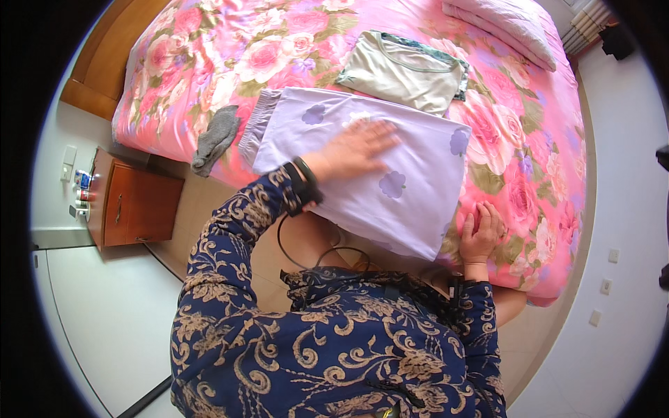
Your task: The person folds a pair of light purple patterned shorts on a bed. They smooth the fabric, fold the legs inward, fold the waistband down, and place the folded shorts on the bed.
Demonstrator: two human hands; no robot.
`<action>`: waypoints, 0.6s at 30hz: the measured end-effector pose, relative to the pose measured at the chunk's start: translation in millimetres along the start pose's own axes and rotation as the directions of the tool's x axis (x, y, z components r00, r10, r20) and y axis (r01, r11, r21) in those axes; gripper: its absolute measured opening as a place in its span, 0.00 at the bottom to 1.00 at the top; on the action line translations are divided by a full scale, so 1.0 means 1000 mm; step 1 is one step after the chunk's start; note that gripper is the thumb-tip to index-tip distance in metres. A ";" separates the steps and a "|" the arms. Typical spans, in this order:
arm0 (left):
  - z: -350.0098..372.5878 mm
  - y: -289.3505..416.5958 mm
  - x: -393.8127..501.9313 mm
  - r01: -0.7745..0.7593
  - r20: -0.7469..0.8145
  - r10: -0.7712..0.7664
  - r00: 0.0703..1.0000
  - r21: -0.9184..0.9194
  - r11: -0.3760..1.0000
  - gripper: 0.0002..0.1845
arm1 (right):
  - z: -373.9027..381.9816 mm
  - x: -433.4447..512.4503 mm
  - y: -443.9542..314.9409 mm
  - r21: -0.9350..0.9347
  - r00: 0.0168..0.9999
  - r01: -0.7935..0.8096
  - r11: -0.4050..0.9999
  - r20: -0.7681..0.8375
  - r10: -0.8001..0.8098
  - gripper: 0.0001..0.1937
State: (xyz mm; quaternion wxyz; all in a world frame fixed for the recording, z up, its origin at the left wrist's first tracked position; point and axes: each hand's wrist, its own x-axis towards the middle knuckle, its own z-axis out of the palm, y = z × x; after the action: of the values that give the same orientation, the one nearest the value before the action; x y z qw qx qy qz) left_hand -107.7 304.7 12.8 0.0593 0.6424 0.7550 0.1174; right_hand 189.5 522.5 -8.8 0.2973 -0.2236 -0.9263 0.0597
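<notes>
My left hand (360, 149), slightly blurred, lies palm down with spread fingers on a folded lilac garment (418, 151). The garment has darker purple flower prints and a gathered band at its left end; its near edge hangs over the bed's edge. Palm down on the floral bedspread (522, 198), my right hand (480, 235) rests just right of the garment, holding nothing. Beyond the lilac garment is a folded pale green top (402, 76), with dark patterned fabric showing along its far and right edges. A grey bunched sock or similar knit item (215, 138) lies to the left.
A folded pink quilt or pillow (507, 28) lies at the bed's far right. Left of the bed stands a wooden bedside cabinet (141, 204), small containers (82, 193) beside it or on top. A black cable (282, 243) loops below my left wrist. A white wall (627, 209) runs along the right.
</notes>
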 end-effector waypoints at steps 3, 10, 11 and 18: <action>-0.024 -0.067 -0.030 0.462 -0.004 -0.462 0.887 0.019 0.887 0.33 | 0.000 0.000 -0.001 0.004 1.000 -0.002 1.000 -0.005 0.002 0.15; -0.012 -0.045 -0.098 0.296 -0.153 -0.283 0.947 0.069 0.953 0.32 | 0.000 -0.001 0.000 -0.011 1.000 0.008 1.000 0.002 -0.008 0.15; -0.003 -0.033 -0.108 0.218 -0.030 -0.216 0.976 0.080 0.973 0.33 | 0.000 -0.001 0.000 -0.013 1.000 0.006 1.000 0.003 -0.005 0.15; -0.013 -0.096 -0.173 0.831 -0.597 -0.677 0.431 -0.030 0.556 0.33 | -0.001 0.000 -0.001 0.004 1.000 0.010 1.000 0.011 -0.010 0.15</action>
State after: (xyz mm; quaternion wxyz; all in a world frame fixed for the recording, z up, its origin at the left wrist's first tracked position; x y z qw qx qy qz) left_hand -173.3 118.9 -9.0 -0.1992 0.1701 0.9531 0.1515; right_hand 189.3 521.4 -8.0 0.2930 -0.2179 -0.9290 0.0610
